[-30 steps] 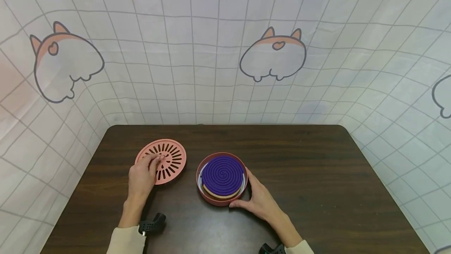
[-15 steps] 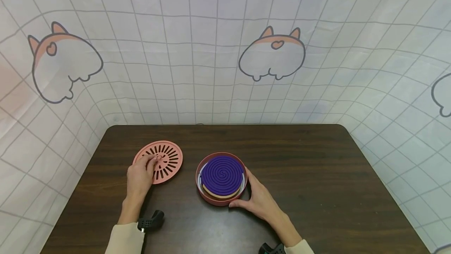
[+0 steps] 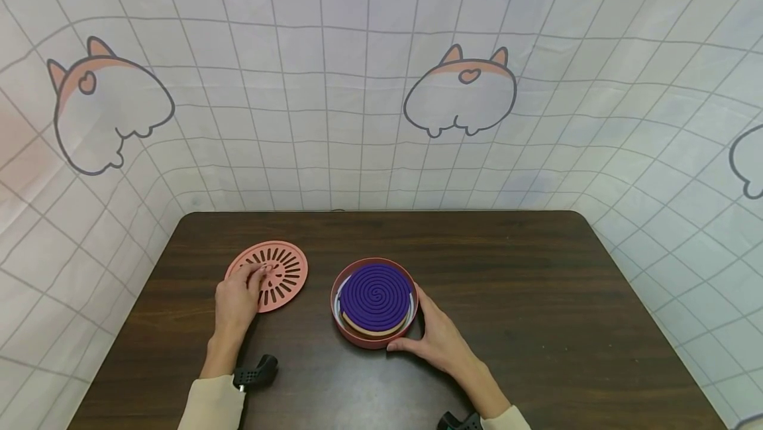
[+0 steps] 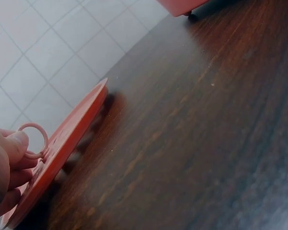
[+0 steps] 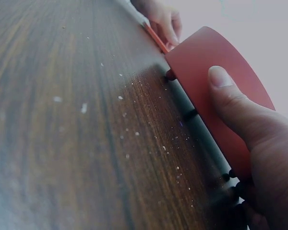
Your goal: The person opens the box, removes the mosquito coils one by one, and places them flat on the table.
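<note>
My left hand [image 3: 234, 302] pinches the small ring handle [image 4: 44, 136] of a round pink slotted lid [image 3: 291, 282], between thumb and fingers. The lid lies low over the table's left part; a dark shadow runs under its rim in the left wrist view, and I cannot tell whether it fully touches the wood. Near the middle stands a round red mosquito coil box [image 3: 365, 342] on small feet. A purple spiral mosquito coil [image 3: 377, 297] lies on top inside it, above a yellowish layer and whitish pieces. My right hand [image 3: 440, 336] grips the box's right side, thumb on the front wall.
The dark wooden table [image 3: 524, 284] carries both things, with small pale crumbs [image 5: 120, 97] scattered near the box in the right wrist view. A white gridded curtain [image 3: 357, 85] printed with cartoon animals hangs behind and at the sides.
The left hand and the lid have shifted slightly left, and the lid's far edge is a little lower in view. Right hand and box stay in place.
</note>
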`<state>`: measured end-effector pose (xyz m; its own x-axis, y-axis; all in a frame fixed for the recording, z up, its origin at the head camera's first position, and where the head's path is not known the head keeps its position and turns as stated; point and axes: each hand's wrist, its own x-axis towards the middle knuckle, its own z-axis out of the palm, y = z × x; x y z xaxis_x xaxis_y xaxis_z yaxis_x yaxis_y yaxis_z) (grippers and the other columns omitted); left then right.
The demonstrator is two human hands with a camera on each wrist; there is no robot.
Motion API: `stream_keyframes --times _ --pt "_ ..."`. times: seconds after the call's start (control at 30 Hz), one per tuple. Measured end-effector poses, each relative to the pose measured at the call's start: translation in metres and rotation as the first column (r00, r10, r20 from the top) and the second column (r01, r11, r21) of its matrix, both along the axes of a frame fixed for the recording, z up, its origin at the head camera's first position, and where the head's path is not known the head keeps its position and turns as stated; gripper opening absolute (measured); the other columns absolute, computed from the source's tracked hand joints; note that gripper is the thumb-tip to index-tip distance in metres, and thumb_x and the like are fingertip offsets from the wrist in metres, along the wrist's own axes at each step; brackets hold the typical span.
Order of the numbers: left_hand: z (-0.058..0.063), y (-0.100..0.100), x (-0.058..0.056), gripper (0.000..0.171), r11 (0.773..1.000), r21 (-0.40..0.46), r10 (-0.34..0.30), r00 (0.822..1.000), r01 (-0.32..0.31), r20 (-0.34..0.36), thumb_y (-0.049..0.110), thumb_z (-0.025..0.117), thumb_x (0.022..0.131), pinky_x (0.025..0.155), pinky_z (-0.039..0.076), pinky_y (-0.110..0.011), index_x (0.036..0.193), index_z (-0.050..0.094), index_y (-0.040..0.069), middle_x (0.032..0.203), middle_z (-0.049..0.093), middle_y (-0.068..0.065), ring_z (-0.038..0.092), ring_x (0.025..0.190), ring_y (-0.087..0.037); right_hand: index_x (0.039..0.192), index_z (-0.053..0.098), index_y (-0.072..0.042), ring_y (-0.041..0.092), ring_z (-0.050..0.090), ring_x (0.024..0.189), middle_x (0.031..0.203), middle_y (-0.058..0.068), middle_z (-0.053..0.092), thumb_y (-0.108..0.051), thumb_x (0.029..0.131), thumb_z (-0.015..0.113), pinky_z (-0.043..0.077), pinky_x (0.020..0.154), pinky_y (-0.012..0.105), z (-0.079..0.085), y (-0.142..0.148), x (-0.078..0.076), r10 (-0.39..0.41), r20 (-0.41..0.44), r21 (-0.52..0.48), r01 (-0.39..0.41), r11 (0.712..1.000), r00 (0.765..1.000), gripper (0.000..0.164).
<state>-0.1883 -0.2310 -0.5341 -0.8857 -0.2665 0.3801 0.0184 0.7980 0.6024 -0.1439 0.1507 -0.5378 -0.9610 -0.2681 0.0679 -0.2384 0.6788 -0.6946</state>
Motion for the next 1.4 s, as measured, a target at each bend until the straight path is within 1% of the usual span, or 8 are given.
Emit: stream_keyframes --times 0.13,0.3,0.63,0.83,1.03,1.13,1.23,1.4 --pt "-0.001 0.000 0.000 0.022 1.000 0.009 0.005 1.000 -0.005 0.008 0.014 0.062 0.099 0.076 0.057 -0.054 0.110 0.072 -0.003 0.104 0.075 -0.022 0.073 0.088 -0.038 0.161 0.023 -0.018 0.030 0.042 0.145 0.160 0.008 0.039 -0.068 0.063 0.084 0.039 0.114 0.052 0.000 0.000 0.000 0.004 -0.012 0.006 -0.004 1.000 1.000 0.125" --pt "-0.001 -0.001 0.000 0.024 1.000 0.007 0.002 1.000 -0.003 0.016 0.014 0.061 0.100 0.079 0.057 -0.055 0.112 0.072 -0.003 0.106 0.074 -0.022 0.072 0.092 -0.039 0.161 0.023 -0.018 0.030 0.042 0.145 0.160 0.009 0.039 -0.067 0.063 0.083 0.039 0.115 0.052 0.000 0.000 0.000 0.005 -0.017 0.006 -0.005 1.000 1.000 0.125" --pt "0.000 0.001 0.001 0.025 0.999 0.032 0.012 0.999 -0.013 0.042 0.016 0.062 0.100 0.079 0.057 -0.054 0.116 0.072 -0.001 0.108 0.074 -0.022 0.072 0.090 -0.035 0.161 0.024 -0.019 0.029 0.041 0.145 0.160 0.008 0.039 -0.068 0.062 0.083 0.038 0.115 0.052 0.001 -0.001 0.001 -0.004 0.002 0.002 0.004 1.000 1.000 0.125" --pt "0.004 0.001 0.002 0.028 1.000 0.030 0.003 1.000 -0.003 0.010 0.017 0.063 0.099 0.082 0.056 -0.055 0.117 0.071 -0.004 0.109 0.073 -0.024 0.071 0.097 -0.040 0.161 0.024 -0.021 0.029 0.041 0.145 0.160 0.007 0.039 -0.068 0.062 0.083 0.038 0.115 0.052 0.001 -0.001 0.000 -0.007 0.005 -0.003 0.007 1.000 1.000 0.125" --pt "0.010 0.004 0.002 0.032 1.000 0.028 -0.001 1.000 0.001 -0.009 0.020 0.064 0.099 0.082 0.056 -0.056 0.119 0.070 -0.004 0.114 0.071 -0.025 0.070 0.099 -0.042 0.161 0.024 -0.021 0.028 0.041 0.145 0.160 0.007 0.039 -0.069 0.062 0.083 0.038 0.115 0.051 0.002 -0.001 0.000 -0.003 0.006 0.002 0.003 1.000 1.000 0.125" --pt "0.014 0.005 0.004 0.034 0.999 0.041 -0.007 1.000 0.007 -0.002 0.022 0.063 0.099 0.087 0.054 -0.058 0.122 0.069 -0.003 0.119 0.070 -0.025 0.068 0.106 -0.043 0.161 0.023 -0.022 0.027 0.041 0.146 0.160 0.006 0.039 -0.069 0.062 0.083 0.038 0.115 0.051 0.002 -0.001 0.000 -0.001 0.011 0.003 0.001 1.000 1.000 0.125" --pt "0.018 0.008 0.007 0.036 0.999 0.052 -0.014 1.000 0.013 0.017 0.024 0.060 0.101 0.095 0.050 -0.060 0.125 0.067 -0.002 0.124 0.068 -0.025 0.064 0.115 -0.044 0.161 0.022 -0.022 0.027 0.040 0.146 0.161 0.005 0.038 -0.069 0.062 0.083 0.038 0.116 0.051 0.002 -0.001 0.000 0.002 0.014 0.002 -0.002 1.000 1.000 0.125" --pt "0.026 0.015 0.012 0.041 0.996 0.074 -0.053 0.998 0.051 0.020 0.024 0.059 0.101 0.103 0.044 -0.062 0.132 0.063 -0.003 0.131 0.064 -0.026 0.057 0.126 -0.044 0.161 0.022 -0.023 0.027 0.040 0.146 0.161 0.005 0.038 -0.070 0.062 0.082 0.038 0.115 0.051 0.002 -0.001 0.000 0.003 0.011 -0.002 -0.003 1.000 1.000 0.125"
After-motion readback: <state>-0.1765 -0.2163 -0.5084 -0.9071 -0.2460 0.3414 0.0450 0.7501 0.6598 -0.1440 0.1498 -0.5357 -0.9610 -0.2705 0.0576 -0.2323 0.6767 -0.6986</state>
